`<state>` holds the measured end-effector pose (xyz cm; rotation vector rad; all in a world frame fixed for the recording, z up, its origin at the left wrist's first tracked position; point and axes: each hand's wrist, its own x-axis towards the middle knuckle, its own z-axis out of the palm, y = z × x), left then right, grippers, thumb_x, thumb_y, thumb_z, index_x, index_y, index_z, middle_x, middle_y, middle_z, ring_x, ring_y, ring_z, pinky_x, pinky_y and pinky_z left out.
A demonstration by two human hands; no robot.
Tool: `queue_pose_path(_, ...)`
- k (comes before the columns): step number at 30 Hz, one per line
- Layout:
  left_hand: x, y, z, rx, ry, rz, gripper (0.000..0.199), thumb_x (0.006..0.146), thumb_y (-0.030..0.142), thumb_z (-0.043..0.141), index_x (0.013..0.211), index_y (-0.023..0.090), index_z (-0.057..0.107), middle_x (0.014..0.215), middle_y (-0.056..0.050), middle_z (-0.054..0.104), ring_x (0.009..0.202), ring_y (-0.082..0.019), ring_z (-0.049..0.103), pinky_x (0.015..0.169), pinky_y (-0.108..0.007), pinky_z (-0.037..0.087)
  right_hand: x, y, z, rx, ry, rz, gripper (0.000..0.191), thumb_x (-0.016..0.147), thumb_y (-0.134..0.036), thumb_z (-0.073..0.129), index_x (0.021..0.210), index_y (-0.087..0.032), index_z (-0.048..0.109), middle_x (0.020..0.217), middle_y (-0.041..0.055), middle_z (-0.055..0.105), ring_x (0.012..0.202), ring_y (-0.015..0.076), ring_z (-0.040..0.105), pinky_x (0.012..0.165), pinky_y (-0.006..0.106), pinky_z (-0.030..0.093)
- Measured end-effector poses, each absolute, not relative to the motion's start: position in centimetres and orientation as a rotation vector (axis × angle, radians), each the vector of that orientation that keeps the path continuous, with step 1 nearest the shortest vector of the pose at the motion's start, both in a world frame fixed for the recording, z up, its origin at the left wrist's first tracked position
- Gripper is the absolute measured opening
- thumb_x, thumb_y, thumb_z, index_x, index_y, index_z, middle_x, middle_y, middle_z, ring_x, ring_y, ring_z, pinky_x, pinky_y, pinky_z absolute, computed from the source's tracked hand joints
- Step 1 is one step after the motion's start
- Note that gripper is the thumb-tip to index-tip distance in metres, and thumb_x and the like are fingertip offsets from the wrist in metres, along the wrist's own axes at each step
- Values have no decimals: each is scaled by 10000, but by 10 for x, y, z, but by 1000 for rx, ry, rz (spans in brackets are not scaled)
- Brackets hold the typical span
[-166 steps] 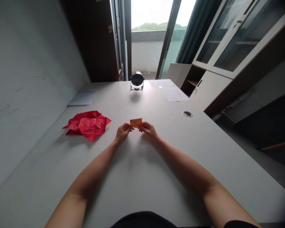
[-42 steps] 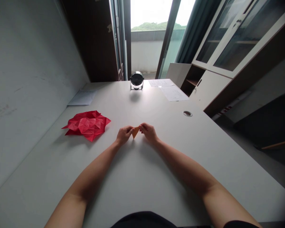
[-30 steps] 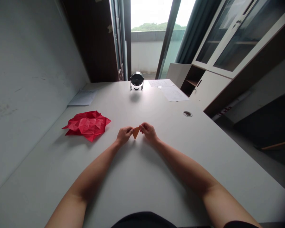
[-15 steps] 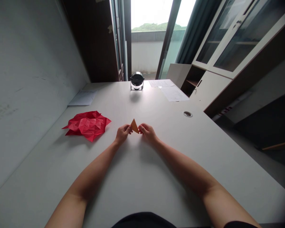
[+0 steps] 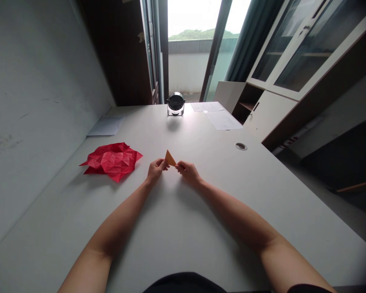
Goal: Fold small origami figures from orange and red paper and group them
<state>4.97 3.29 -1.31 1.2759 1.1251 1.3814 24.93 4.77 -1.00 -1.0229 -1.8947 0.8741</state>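
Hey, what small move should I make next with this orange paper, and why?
Perhaps run your right hand's fingertips along the orange paper's right edge: they already pinch its lower right corner, your left hand pinches the left side, and the far tip is free.

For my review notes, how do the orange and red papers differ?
The orange paper is small and triangular; the red paper is larger and jagged. The left hand and right hand hold the orange paper; the red paper lies on the table. Both have pointed corners.
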Motion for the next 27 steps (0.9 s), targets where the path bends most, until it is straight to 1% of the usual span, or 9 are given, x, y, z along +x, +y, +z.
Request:
queue_pose_path(5, 49, 36, -14, 1296, 1081, 1361, 354, 869, 504, 664, 877, 153, 705, 609, 11, 563, 557, -107, 496, 556, -247, 397, 250, 45, -5, -1008, -1889, 953, 328, 932, -452, 527, 736, -199, 598, 639, -7, 608, 575, 124, 505, 588, 247, 380)
queue_pose_path(11, 51, 31, -8, 1386, 990, 1215, 317, 883, 464, 644, 897, 154, 706, 645, -1, 578, 615, -122, 503, 611, -261, 408, 252, 47, 0, -891, -1795, 1151, 398, 938, -528, 510, 743, -194, 606, 660, -7, 588, 611, 131, 490, 612, 256, 383)
queue_pose_path(16, 50, 28, -3, 1406, 973, 1176, 300, 897, 434, 615, 914, 147, 702, 653, -7, 593, 623, -127, 507, 624, -266, 418, 252, 52, -5, -810, -1681, 1297, 362, 904, -527, 562, 808, -185, 634, 672, -6, 579, 630, 139, 503, 613, 264, 395)
queue_pose_path(18, 50, 29, -4, 1411, 977, 1172, 287, 894, 418, 619, 933, 148, 707, 656, -6, 599, 625, -126, 515, 627, -266, 424, 251, 52, -9, -831, -1659, 1263, 320, 894, -493, 572, 837, -185, 639, 677, -7, 585, 622, 136, 506, 605, 264, 399)
queue_pose_path(22, 52, 29, -7, 1429, 1022, 1167, 289, 880, 415, 633, 954, 151, 724, 666, -15, 628, 634, -136, 557, 646, -275, 457, 249, 52, -13, -940, -1698, 1069, 188, 843, -371, 599, 896, -195, 638, 681, -15, 614, 598, 130, 507, 586, 260, 403)
queue_pose_path(27, 58, 26, -9, 1467, 1101, 1211, 304, 875, 411, 629, 1007, 160, 737, 763, -50, 702, 683, -163, 633, 672, -294, 511, 248, 50, -12, -1036, -1754, 922, 118, 803, -299, 594, 871, -204, 616, 691, -15, 635, 605, 127, 519, 597, 258, 419)
